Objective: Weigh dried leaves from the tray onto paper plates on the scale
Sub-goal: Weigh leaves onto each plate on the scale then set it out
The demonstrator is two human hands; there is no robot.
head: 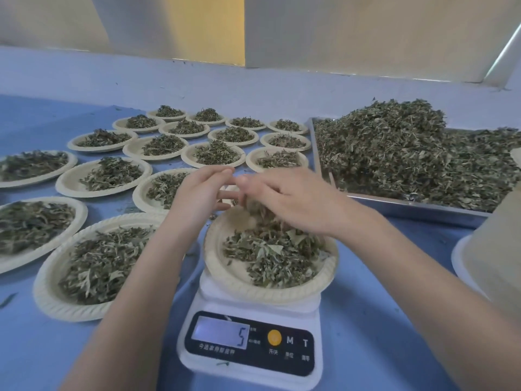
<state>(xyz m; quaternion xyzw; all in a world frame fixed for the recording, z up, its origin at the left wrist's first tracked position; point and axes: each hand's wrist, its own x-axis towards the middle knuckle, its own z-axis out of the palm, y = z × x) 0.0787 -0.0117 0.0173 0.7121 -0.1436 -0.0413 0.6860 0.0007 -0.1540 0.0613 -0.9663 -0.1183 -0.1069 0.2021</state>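
A white digital scale (251, 345) stands near the front, its display reading 5. On it sits a paper plate (225, 266) with a loose heap of dried leaves (270, 252). My right hand (293, 201) hovers over the plate's far edge, fingers curled down around a clump of leaves. My left hand (200, 193) is just beside it with straight fingers, fingertips nearly meeting the right hand's. A metal tray (417, 206) at the right holds a big pile of dried leaves (400, 148).
Several filled paper plates (93, 266) cover the blue table (380, 320) to the left and behind the scale. A stack of pale plates or a container (496, 255) stands at the right edge. A wall runs along the back.
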